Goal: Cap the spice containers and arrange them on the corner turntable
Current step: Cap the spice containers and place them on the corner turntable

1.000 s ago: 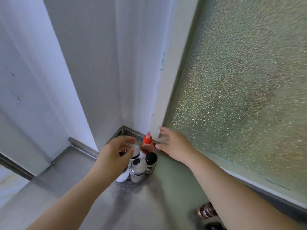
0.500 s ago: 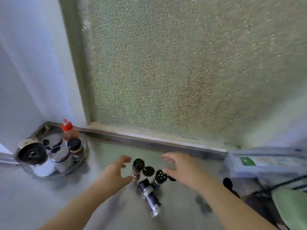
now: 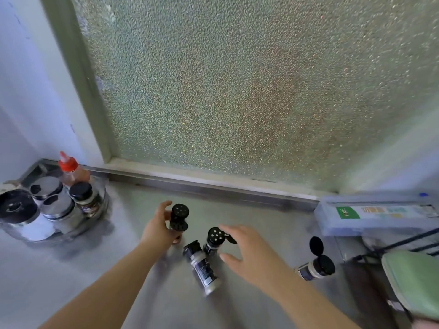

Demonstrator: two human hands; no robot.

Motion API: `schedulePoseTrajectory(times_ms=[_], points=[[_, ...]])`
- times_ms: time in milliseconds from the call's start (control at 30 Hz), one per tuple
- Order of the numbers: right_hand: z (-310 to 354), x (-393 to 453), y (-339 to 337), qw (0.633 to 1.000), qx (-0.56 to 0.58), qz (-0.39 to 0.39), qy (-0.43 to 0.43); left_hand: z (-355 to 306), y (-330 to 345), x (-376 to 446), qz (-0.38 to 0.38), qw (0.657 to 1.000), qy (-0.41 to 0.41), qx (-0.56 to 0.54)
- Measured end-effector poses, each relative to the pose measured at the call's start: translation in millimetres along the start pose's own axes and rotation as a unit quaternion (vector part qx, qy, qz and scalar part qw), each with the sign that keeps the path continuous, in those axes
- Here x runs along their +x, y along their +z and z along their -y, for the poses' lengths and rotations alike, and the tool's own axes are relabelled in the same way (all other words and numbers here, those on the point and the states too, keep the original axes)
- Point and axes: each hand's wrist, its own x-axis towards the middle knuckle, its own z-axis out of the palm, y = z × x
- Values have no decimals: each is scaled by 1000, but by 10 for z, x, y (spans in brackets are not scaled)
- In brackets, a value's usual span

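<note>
Spice jars with perforated black tops (image 3: 215,236) are being handled on the grey tabletop (image 3: 147,293): one (image 3: 179,219) is being gripped by the left hand (image 3: 158,230), the right hand (image 3: 251,252) hovering spread; the turntable (image 3: 102,205) is sitting far left.

A single wide-angle camera, worn on the person's head, looks forward and steeply down onto a grey counter (image 3: 133,276) where it meets a frosted glass pane (image 3: 237,91). The pane fills the upper half of the view, close to the lens and bowed by the wide angle. Both forearms enter from the lower edge, so the left hand (image 3: 158,230) and right hand (image 3: 249,254) sit low in the middle, near the camera. The corner turntable (image 3: 104,205) lies at the far left edge, and a pale blue box (image 3: 370,224) at the right edge. With only one view, no overlap exists.
</note>
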Motion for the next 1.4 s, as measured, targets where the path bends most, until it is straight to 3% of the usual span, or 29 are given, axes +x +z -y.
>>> schedulePoseTrajectory(times_ms=[100, 233, 467, 600, 733, 967, 1167, 1400], points=[[-2, -23, 3, 1000, 8, 0, -3, 72, 34, 9, -5, 1000, -6, 18], [108, -10, -61, 1000, 23, -11, -18, -42, 5, -119, -10, 999, 20, -49], [638, 64, -385, 991, 86, -41, -96, -628, -311, -786, 24, 977, 210, -23], [866, -13, -714, 979, 173, -53, -93, -887, -540, -1064, -1, 954, 299, 5], [998, -130, -975, 967, 234, -20, -97, -1102, -670, -1265, -15, 947, 322, 0], [1053, -348, -1142, 911, 397, 23, -105, -1488, -752, -1567, -16, 933, 360, -20], [1115, -409, -1169, 874, 480, -58, -57, -1640, -651, -1757, -18, 929, 368, 10], [1140, -510, -1227, 818, 573, -19, -45, -1698, -578, -1897, -9, 951, 309, -26]])
